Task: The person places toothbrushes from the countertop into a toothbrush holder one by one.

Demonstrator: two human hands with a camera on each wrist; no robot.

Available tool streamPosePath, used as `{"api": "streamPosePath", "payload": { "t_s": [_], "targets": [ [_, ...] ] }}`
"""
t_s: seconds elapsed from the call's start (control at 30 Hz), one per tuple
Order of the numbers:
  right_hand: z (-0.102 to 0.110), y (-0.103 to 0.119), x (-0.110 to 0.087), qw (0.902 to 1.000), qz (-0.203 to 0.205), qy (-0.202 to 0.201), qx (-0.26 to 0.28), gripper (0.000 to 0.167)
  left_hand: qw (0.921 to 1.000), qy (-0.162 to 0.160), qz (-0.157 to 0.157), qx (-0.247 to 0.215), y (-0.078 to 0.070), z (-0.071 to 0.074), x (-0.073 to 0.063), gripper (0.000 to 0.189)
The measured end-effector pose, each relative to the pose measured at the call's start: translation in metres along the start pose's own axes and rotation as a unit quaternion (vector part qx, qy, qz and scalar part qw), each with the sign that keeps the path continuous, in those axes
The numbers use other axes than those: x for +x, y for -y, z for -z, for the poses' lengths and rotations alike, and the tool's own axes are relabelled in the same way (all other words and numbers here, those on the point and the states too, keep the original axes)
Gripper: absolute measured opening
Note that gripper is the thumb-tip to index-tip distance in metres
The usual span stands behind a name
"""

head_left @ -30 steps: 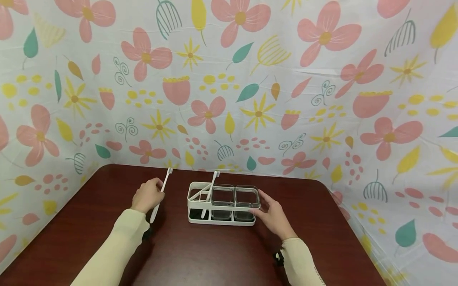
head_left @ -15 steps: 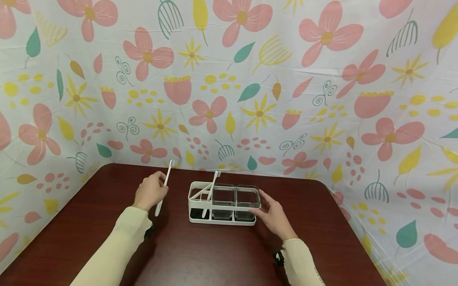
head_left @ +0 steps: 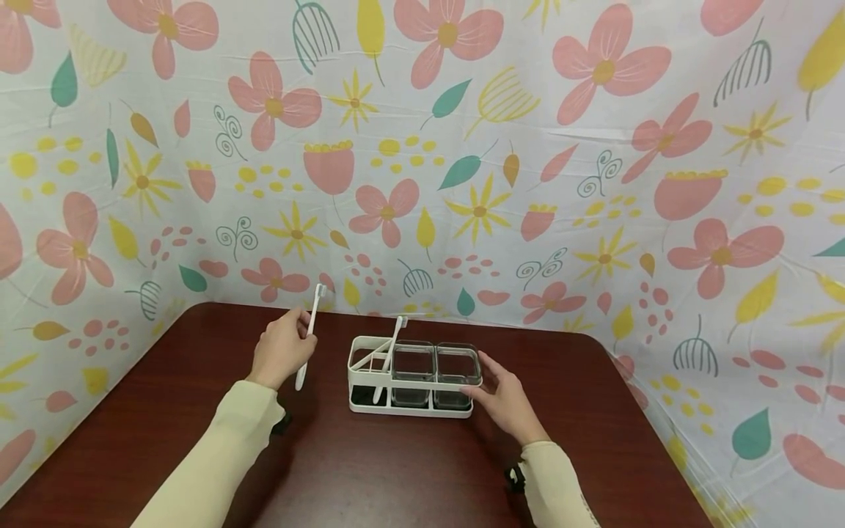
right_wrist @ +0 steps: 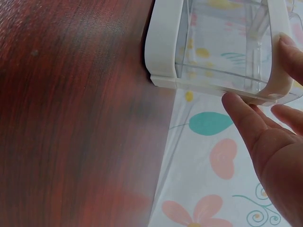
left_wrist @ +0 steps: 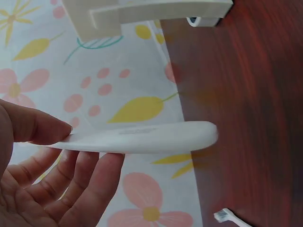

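Observation:
My left hand (head_left: 282, 350) pinches a white toothbrush (head_left: 314, 311) between thumb and fingers, bristles up and slightly tilted, left of the holder. In the left wrist view the toothbrush's handle end (left_wrist: 175, 137) sticks out past the fingertips. A white toothbrush holder (head_left: 409, 383) stands on the table. Another white toothbrush (head_left: 391, 345) leans in its left section, which has a diagonal divider. Two clear square cups, a middle one (head_left: 412, 358) and a right one (head_left: 458, 359), fill the other sections. My right hand (head_left: 507, 396) grips the holder's right end, thumb on the front rail.
The dark red-brown table (head_left: 370, 469) has a flower-patterned cloth (head_left: 422, 117) hanging behind it and along its sides. A small white brush head (left_wrist: 226, 215) shows on the table at the lower right of the left wrist view.
My left hand has raised the toothbrush and moved it a little right, towards the holder; it now stands more upright. My right hand and the holder stay put.

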State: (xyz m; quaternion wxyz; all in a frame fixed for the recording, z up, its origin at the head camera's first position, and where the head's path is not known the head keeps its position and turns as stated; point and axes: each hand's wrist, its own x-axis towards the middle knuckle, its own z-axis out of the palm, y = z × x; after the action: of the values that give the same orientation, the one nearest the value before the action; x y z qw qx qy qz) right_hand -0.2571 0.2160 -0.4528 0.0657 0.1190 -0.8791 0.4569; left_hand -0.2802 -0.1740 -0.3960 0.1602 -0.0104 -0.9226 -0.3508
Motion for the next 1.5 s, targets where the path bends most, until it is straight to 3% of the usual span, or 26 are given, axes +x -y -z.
{"api": "streamPosePath", "payload": {
  "t_s": [0.73,1.1,1.5],
  "targets": [
    [-0.001,-0.001,-0.001,0.9999,0.002,-0.012,-0.012,0.073,0.9953,-0.056,-0.048,-0.062,-0.036,0.004,-0.001,0.023],
    [-0.004,-0.004,-0.001,0.9998,0.000,-0.013,-0.012,0.073,0.9891,-0.104,-0.078,-0.070,-0.050,0.002,0.000,0.017],
    [-0.004,-0.005,0.000,0.9993,0.011,-0.020,-0.030,0.071,0.9778,-0.121,-0.102,-0.137,-0.069,-0.002,-0.002,0.018]
  ]
}}
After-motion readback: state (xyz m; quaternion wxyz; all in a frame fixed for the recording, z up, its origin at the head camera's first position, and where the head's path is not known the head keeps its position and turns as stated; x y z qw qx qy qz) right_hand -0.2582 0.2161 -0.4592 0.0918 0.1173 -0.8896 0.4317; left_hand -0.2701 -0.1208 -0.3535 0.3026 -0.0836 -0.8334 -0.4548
